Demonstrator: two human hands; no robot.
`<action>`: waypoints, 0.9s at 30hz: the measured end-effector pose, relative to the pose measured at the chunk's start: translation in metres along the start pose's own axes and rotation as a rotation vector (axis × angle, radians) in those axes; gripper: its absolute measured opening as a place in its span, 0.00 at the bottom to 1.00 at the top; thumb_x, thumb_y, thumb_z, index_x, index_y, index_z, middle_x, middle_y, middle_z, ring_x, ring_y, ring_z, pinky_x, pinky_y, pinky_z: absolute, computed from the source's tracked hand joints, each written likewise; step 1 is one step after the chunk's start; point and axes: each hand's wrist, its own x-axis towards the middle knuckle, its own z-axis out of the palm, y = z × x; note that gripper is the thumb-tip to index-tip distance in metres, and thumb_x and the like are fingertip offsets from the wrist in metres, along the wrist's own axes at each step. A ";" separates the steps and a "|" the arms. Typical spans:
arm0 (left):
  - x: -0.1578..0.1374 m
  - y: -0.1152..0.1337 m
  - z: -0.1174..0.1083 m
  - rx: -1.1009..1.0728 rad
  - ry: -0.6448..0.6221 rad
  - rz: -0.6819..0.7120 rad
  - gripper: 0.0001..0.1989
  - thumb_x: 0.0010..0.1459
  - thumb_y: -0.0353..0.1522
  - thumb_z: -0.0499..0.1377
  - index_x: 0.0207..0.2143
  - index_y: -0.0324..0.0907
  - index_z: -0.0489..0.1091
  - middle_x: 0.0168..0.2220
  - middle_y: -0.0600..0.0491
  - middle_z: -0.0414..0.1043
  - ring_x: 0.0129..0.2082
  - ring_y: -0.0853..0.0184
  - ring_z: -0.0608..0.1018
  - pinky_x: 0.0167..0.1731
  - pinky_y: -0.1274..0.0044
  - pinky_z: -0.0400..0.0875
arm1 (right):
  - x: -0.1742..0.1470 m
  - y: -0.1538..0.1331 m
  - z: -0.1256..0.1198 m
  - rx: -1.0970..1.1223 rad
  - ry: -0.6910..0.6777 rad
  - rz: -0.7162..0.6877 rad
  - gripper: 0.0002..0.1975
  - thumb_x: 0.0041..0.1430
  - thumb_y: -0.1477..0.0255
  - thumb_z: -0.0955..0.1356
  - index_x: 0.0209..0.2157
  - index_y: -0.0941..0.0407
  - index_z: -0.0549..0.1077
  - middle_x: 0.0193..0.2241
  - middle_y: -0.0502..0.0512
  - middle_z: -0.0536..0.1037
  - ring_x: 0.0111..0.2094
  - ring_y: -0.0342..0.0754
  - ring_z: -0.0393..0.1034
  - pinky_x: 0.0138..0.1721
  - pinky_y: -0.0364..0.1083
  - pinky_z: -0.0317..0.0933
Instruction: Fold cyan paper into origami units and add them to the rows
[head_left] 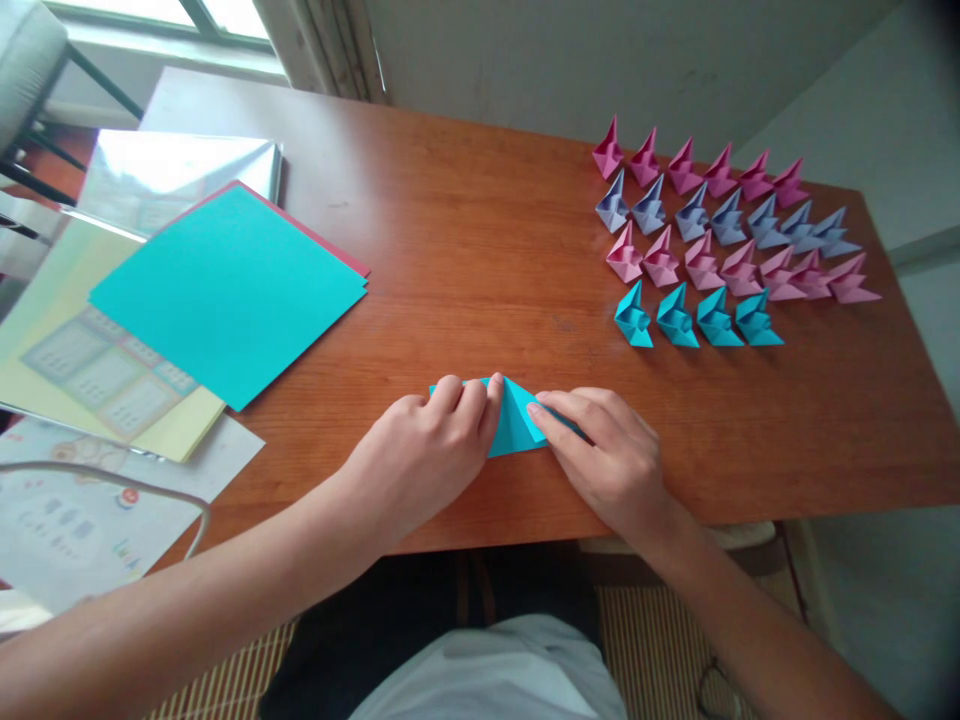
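Observation:
A partly folded sheet of turquoise origami paper [516, 420] lies on the wooden table near its front edge. Its left part is covered by my left hand [442, 437], whose fingers are bent and press down on the paper. On the right side, my right hand [607, 445] pinches the folded edge between thumb and fingers. Up and to the right stand finished turquoise paper figures [677, 316] in a short row. Behind them run rows of pink figures [703, 263], lavender figures [727, 218] and magenta figures [683, 168].
Left of my hands lies a stack of square turquoise sheets [232, 290] with a red sheet under it. Clear packets [180, 165], yellow paper [45, 300] and a printed white sheet [82, 510] surround it. A grey cable [112, 476] crosses the lower left. The wooden table [450, 250] reaches a wall.

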 end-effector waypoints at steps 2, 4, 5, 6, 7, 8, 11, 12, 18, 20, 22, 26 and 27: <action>0.000 0.000 -0.001 0.000 -0.013 -0.006 0.24 0.67 0.23 0.49 0.63 0.29 0.65 0.34 0.48 0.72 0.33 0.62 0.76 0.22 0.73 0.68 | -0.001 0.000 0.000 0.024 -0.005 -0.058 0.14 0.64 0.82 0.69 0.50 0.59 0.78 0.49 0.59 0.83 0.49 0.54 0.75 0.48 0.52 0.72; 0.000 -0.001 -0.001 -0.001 -0.019 -0.007 0.24 0.67 0.23 0.49 0.64 0.29 0.65 0.34 0.48 0.72 0.33 0.62 0.76 0.22 0.73 0.69 | -0.001 0.000 -0.001 0.035 -0.019 -0.095 0.14 0.64 0.81 0.69 0.51 0.59 0.78 0.50 0.59 0.83 0.50 0.54 0.75 0.49 0.52 0.72; 0.000 -0.001 -0.001 -0.002 -0.022 -0.006 0.24 0.67 0.23 0.49 0.64 0.29 0.64 0.34 0.48 0.72 0.33 0.62 0.76 0.22 0.73 0.69 | -0.001 0.001 -0.002 0.034 -0.020 -0.109 0.14 0.64 0.81 0.70 0.50 0.60 0.78 0.50 0.59 0.83 0.51 0.54 0.75 0.50 0.53 0.72; 0.000 -0.001 -0.002 -0.002 -0.022 -0.006 0.24 0.67 0.23 0.50 0.64 0.29 0.64 0.35 0.48 0.72 0.33 0.62 0.76 0.22 0.73 0.69 | -0.001 0.002 -0.002 0.032 -0.023 -0.121 0.13 0.64 0.82 0.70 0.50 0.60 0.79 0.50 0.58 0.83 0.51 0.55 0.75 0.50 0.53 0.72; 0.000 -0.002 -0.002 -0.001 -0.021 -0.006 0.24 0.67 0.23 0.50 0.64 0.29 0.64 0.35 0.48 0.72 0.33 0.62 0.76 0.22 0.73 0.69 | -0.001 0.002 -0.003 0.027 -0.027 -0.133 0.13 0.64 0.82 0.70 0.49 0.60 0.79 0.50 0.58 0.83 0.51 0.55 0.76 0.49 0.53 0.73; -0.001 -0.002 -0.002 0.000 -0.018 -0.007 0.24 0.67 0.23 0.49 0.64 0.29 0.64 0.35 0.47 0.72 0.33 0.62 0.76 0.22 0.73 0.69 | -0.001 0.003 -0.004 0.023 -0.032 -0.143 0.13 0.64 0.82 0.70 0.49 0.61 0.79 0.50 0.58 0.83 0.51 0.55 0.76 0.49 0.53 0.73; -0.001 -0.002 -0.002 -0.002 -0.015 -0.012 0.23 0.68 0.24 0.49 0.64 0.29 0.64 0.35 0.47 0.72 0.33 0.62 0.76 0.22 0.74 0.69 | -0.002 0.005 -0.005 0.019 -0.057 -0.170 0.13 0.63 0.81 0.71 0.50 0.61 0.79 0.52 0.58 0.82 0.51 0.56 0.75 0.49 0.54 0.73; -0.001 -0.002 -0.002 -0.004 -0.013 -0.012 0.23 0.68 0.24 0.49 0.64 0.29 0.64 0.35 0.47 0.72 0.33 0.62 0.76 0.22 0.74 0.69 | -0.003 0.005 -0.005 0.020 -0.063 -0.174 0.14 0.63 0.81 0.71 0.50 0.61 0.79 0.52 0.58 0.82 0.51 0.57 0.75 0.49 0.54 0.73; -0.001 0.000 0.000 -0.017 -0.013 -0.018 0.23 0.68 0.24 0.50 0.64 0.29 0.64 0.35 0.48 0.72 0.34 0.62 0.76 0.23 0.73 0.70 | -0.004 0.001 -0.004 0.054 -0.046 -0.169 0.14 0.61 0.81 0.72 0.49 0.61 0.80 0.52 0.57 0.82 0.51 0.56 0.75 0.48 0.54 0.72; -0.002 -0.001 0.000 -0.017 -0.014 -0.018 0.23 0.68 0.24 0.50 0.64 0.29 0.64 0.35 0.48 0.71 0.34 0.62 0.76 0.23 0.73 0.69 | -0.005 0.001 -0.003 0.061 -0.045 -0.161 0.14 0.61 0.81 0.72 0.49 0.61 0.80 0.51 0.56 0.82 0.51 0.56 0.75 0.48 0.54 0.72; -0.002 -0.001 0.000 -0.016 -0.015 -0.018 0.23 0.68 0.24 0.49 0.64 0.30 0.64 0.35 0.48 0.71 0.34 0.62 0.76 0.23 0.73 0.69 | -0.006 0.002 -0.003 0.067 -0.050 -0.157 0.14 0.61 0.81 0.73 0.49 0.61 0.80 0.52 0.56 0.82 0.51 0.57 0.74 0.49 0.54 0.72; -0.001 -0.001 0.000 -0.014 -0.020 -0.019 0.23 0.68 0.24 0.49 0.64 0.30 0.64 0.35 0.48 0.71 0.34 0.62 0.75 0.23 0.73 0.68 | -0.006 0.004 -0.002 0.068 -0.043 -0.169 0.14 0.60 0.81 0.73 0.49 0.60 0.80 0.52 0.54 0.82 0.51 0.57 0.75 0.48 0.54 0.72; -0.001 -0.001 0.000 -0.015 -0.022 -0.019 0.23 0.68 0.24 0.49 0.64 0.30 0.64 0.35 0.48 0.71 0.34 0.62 0.75 0.23 0.73 0.68 | -0.006 0.004 -0.002 0.065 -0.041 -0.173 0.14 0.61 0.81 0.73 0.48 0.60 0.80 0.52 0.54 0.82 0.50 0.56 0.75 0.48 0.54 0.72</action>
